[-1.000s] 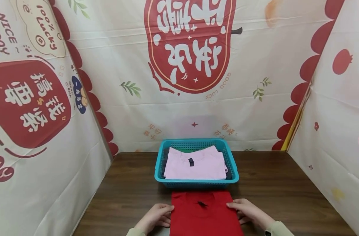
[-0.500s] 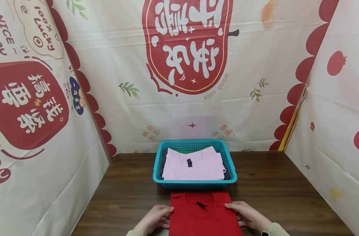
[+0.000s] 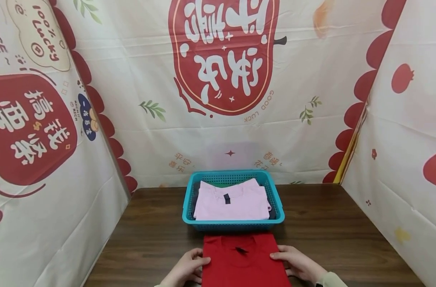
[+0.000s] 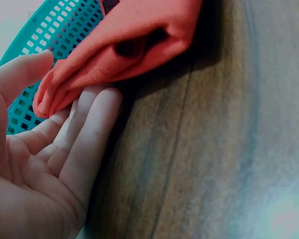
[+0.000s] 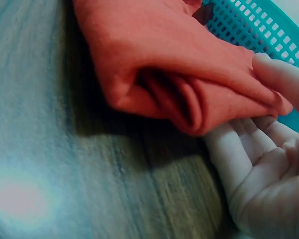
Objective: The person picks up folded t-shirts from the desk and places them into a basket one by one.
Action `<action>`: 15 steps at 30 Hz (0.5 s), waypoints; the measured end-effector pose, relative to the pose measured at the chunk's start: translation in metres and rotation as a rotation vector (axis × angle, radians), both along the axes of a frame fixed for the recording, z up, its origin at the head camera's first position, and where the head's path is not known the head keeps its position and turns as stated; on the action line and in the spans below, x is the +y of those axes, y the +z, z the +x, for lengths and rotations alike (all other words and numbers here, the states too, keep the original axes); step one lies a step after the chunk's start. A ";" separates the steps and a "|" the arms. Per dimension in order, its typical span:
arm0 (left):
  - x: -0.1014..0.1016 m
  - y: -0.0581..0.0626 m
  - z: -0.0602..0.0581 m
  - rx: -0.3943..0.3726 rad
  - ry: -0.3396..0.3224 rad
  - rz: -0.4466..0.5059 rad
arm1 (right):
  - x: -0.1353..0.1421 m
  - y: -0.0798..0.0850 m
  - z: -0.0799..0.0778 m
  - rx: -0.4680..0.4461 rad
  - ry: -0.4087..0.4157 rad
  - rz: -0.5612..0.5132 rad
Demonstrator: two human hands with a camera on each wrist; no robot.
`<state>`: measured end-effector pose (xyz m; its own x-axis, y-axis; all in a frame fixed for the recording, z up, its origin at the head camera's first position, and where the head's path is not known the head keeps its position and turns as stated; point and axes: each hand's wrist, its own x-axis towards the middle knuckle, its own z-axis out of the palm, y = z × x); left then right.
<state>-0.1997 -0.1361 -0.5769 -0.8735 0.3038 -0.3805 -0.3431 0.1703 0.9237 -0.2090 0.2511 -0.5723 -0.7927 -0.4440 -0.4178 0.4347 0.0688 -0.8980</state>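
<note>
A folded red T-shirt (image 3: pixel 244 265) lies at the front of the table in the head view, its neckline and dark label facing the basket. My left hand (image 3: pixel 185 268) pinches its left edge, thumb on top. In the left wrist view the fingers (image 4: pixel 92 134) reach beneath the folded red cloth (image 4: pixel 134 35). On the opposite edge my right hand (image 3: pixel 299 264) grips the shirt the same way; the right wrist view has the thumb (image 5: pixel 281 77) above and fingers under the fold. The rolled inner layers show at the shirt's near side in both wrist views.
Just beyond the shirt stands a teal plastic basket (image 3: pixel 234 227). Inside it lies a folded pale pink T-shirt (image 3: pixel 232 207) on top of dark and green cloth. Printed fabric sheets (image 3: pixel 132 147) wall in the brown wooden table (image 3: pixel 322 223) at the back and both sides.
The whole head view has shifted slightly left. My left thumb now lies a little further over the shirt's edge; both hands stay at its sides.
</note>
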 end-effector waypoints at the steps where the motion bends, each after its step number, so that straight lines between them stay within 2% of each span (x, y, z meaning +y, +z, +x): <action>1: 0.000 0.000 0.001 0.002 0.000 -0.003 | -0.001 0.000 0.000 0.005 -0.001 0.001; 15: -0.002 -0.003 0.005 0.032 0.025 0.001 | -0.006 -0.002 0.007 0.055 -0.046 -0.011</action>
<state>-0.1951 -0.1377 -0.5801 -0.8927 0.2821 -0.3515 -0.3171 0.1611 0.9346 -0.2023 0.2449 -0.5742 -0.8340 -0.4112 -0.3680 0.3868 0.0400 -0.9213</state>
